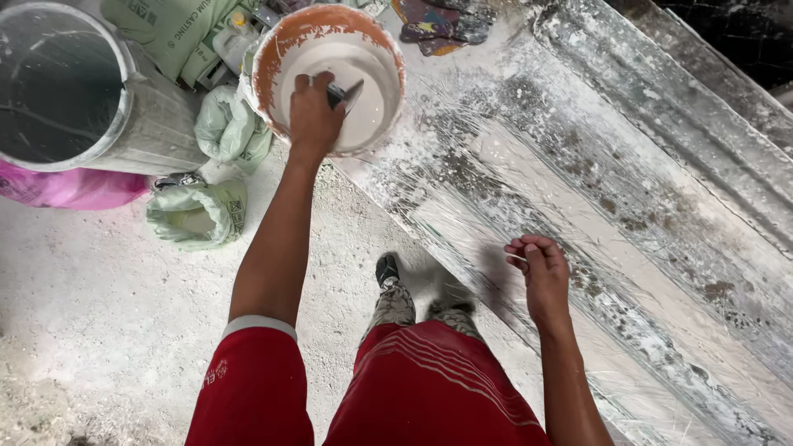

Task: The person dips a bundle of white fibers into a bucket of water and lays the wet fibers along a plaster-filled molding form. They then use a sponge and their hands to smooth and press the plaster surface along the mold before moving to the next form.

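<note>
My left hand (315, 111) reaches into an orange-rimmed bucket (273, 51) of white plaster and is closed around a dark-handled tool (344, 92) whose tip dips toward the wet mix. My right hand (538, 277) hovers over the near edge of a long plaster-covered mould (628, 206), fingers curled together; whether it pinches some fibres I cannot tell. The mould's surface is streaked with white plaster and glassy fibre strands. My red shorts and a dark shoe (387, 268) show below.
A large grey drum (157, 124) with dark water stands at top left, beside a pink bag (70, 188). Pale green sacks (198, 216) lie on the dusty white floor near the bucket. Paint-stained rags (438, 25) sit beyond the bucket.
</note>
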